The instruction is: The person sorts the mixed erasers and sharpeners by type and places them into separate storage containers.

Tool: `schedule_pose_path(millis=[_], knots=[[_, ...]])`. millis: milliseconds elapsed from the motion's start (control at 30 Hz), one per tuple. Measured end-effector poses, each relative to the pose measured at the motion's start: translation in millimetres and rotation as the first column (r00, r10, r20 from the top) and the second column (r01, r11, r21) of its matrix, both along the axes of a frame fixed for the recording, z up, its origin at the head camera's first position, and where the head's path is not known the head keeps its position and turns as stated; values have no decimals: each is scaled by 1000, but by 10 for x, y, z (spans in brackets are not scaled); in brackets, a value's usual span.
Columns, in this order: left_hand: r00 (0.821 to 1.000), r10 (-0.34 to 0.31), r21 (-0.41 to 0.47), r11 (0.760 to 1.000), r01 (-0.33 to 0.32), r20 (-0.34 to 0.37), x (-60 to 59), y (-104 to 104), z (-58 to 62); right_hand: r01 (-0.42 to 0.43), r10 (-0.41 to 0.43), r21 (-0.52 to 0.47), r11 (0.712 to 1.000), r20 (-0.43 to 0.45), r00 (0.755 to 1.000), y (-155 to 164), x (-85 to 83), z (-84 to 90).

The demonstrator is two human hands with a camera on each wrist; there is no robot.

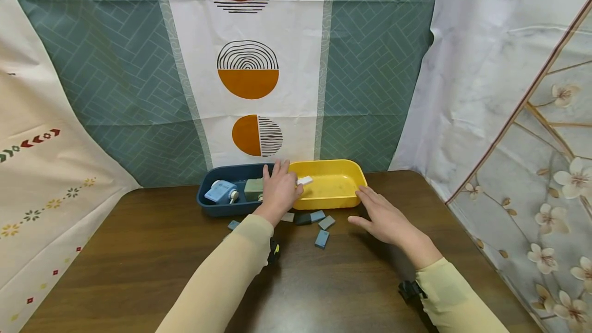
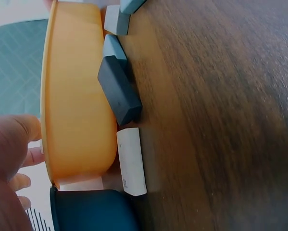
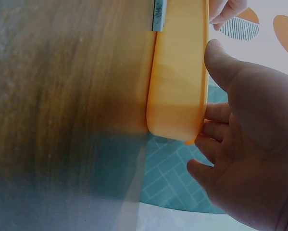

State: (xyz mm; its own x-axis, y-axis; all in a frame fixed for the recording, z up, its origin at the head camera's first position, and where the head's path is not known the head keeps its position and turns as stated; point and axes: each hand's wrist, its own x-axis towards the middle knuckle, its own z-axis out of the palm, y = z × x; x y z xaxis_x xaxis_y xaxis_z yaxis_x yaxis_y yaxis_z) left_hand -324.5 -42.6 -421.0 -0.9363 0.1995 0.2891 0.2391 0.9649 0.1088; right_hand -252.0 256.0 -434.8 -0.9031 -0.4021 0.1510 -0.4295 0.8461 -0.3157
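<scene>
My left hand (image 1: 280, 189) is over the left end of the yellow bin (image 1: 329, 203), pinching a small white block (image 1: 304, 180) between thumb and fingertips. In the left wrist view, its thumb and fingers are just past the bin's rim, and most of the block is hidden. My right hand (image 1: 384, 217) lies with fingers extended against the bin's right end, its thumb apart from them. In front of the bin lie a white block (image 2: 131, 161), a dark block (image 2: 119, 90) and several blue or grey-green blocks (image 1: 322, 239).
A dark blue bin (image 1: 221, 210) stands left of the yellow one, holding a light blue bottle-shaped item (image 1: 222, 192) and a green item (image 1: 253, 189). Another blue block (image 1: 233, 225) lies before it. A patterned cloth (image 1: 379, 66) hangs behind the wooden table (image 1: 152, 261).
</scene>
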Motion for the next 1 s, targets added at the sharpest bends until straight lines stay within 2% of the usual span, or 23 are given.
schedule_pose_path(millis=[733,1000], knots=[[998,24,20,999,-25,51,-43,107,-52,4,-4,2,1000,6,1000,-5,5,-1],[1000,29,-15,999,-29,6,8,69,11,-5,5,-4,1000,3,1000,-4,8,0]])
